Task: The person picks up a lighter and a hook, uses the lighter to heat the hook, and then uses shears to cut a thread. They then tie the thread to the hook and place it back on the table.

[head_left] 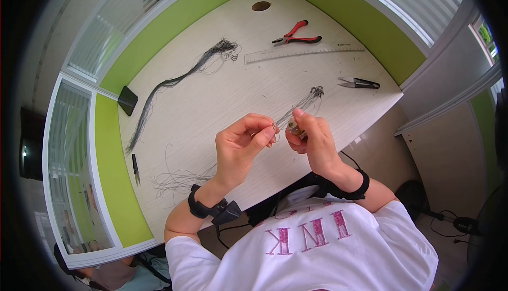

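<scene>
My left hand (241, 145) is closed in a pinch near the middle of the desk. A thin curved line (278, 136) shows at its fingertips, forming a small loop. Close beside it, my right hand (317, 140) is closed around a small pale object with shiny parts (294, 127), its thumb on top; the fingers cover most of it. Behind both hands lies a bundle of thin dark lines (299, 104) with small dark curled pieces (316, 91) clustered at its far end. Loose line ends (182, 179) spread out left of my left forearm.
A longer bundle of dark lines (172, 82) lies at the left. Farther back are red-handled pliers (294, 36) and a clear ruler (301, 53). Thread snips (362, 83) lie right, a small black-handled tool (136, 169) left. A black flat object (127, 101) touches the green partition (114, 148).
</scene>
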Available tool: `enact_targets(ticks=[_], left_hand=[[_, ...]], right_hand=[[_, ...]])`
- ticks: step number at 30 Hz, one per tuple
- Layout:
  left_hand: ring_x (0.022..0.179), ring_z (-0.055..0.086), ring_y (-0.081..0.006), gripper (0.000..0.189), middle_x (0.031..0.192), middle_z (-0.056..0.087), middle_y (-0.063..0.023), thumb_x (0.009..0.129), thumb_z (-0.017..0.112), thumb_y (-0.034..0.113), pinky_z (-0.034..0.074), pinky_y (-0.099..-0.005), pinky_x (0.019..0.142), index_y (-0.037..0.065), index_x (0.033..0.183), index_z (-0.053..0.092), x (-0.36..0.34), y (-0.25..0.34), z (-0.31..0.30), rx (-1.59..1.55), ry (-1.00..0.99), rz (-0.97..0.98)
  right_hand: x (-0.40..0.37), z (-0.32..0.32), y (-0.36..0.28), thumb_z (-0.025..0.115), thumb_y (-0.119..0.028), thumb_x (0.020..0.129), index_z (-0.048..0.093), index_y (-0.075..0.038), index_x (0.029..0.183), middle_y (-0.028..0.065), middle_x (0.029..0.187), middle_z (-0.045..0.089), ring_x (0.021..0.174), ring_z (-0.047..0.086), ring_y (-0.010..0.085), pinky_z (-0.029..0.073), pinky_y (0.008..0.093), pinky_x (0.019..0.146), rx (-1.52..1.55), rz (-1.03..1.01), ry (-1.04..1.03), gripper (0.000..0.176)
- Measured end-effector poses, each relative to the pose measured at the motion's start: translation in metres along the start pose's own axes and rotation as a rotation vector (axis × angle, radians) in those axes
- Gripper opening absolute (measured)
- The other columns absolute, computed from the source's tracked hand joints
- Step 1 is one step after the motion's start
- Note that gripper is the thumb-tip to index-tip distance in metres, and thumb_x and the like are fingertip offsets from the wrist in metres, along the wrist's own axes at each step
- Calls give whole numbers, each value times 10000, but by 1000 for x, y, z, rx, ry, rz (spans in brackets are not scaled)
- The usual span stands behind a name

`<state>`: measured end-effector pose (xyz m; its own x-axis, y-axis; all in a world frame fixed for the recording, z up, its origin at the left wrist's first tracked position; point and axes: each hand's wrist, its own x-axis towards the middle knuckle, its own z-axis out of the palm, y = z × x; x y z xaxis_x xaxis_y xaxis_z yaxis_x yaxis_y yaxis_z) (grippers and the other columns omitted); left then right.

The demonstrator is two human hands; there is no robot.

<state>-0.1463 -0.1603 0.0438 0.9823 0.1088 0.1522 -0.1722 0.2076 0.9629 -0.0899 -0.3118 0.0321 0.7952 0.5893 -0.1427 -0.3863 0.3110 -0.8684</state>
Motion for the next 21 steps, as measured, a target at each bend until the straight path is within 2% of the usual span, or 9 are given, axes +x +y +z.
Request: enact_targets(ticks=[21], left_hand=[[722, 554, -85, 87, 884, 596, -78, 836, 577, -34, 464, -216, 642, -41, 918, 606, -1, -2, -1, -13, -18, -16]], right_hand=[[2, 1, 5, 431, -321, 940, 414, -68, 583, -16, 557, 392, 509, 303, 62, 257, 221, 455, 2, 4, -22, 438]])
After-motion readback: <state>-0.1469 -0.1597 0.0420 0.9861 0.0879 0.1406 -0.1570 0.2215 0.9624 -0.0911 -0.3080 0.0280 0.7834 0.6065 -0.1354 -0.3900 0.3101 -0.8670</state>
